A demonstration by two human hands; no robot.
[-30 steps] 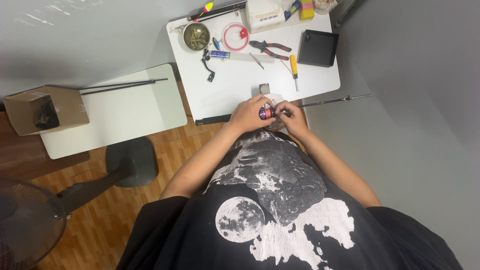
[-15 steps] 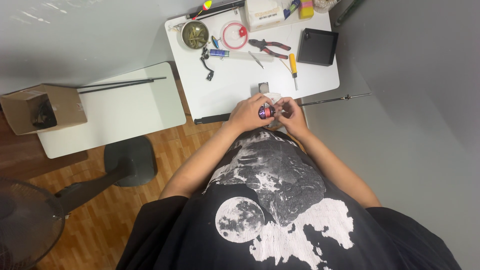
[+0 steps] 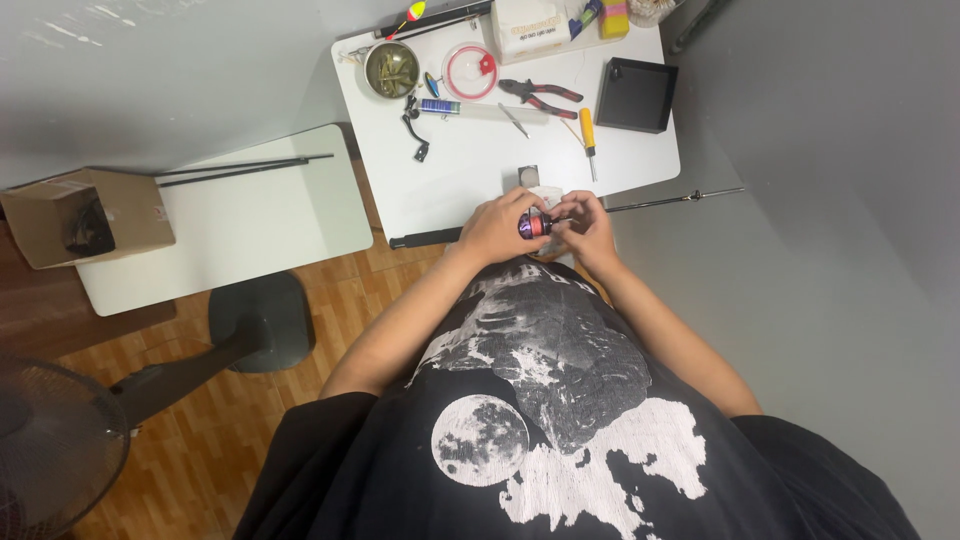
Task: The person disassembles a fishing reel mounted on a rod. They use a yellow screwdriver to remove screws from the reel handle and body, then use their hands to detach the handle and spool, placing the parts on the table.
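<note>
Hands unmoved around small reel

Lying open: bare white table just ahead of both hands. Blocking farther back: pliers, yellow screwdriver, black tray, round tin.

The scene is evenly and brightly lit from above, soft shadows are cast, and edges are bent by wide-angle distortion.
</note>
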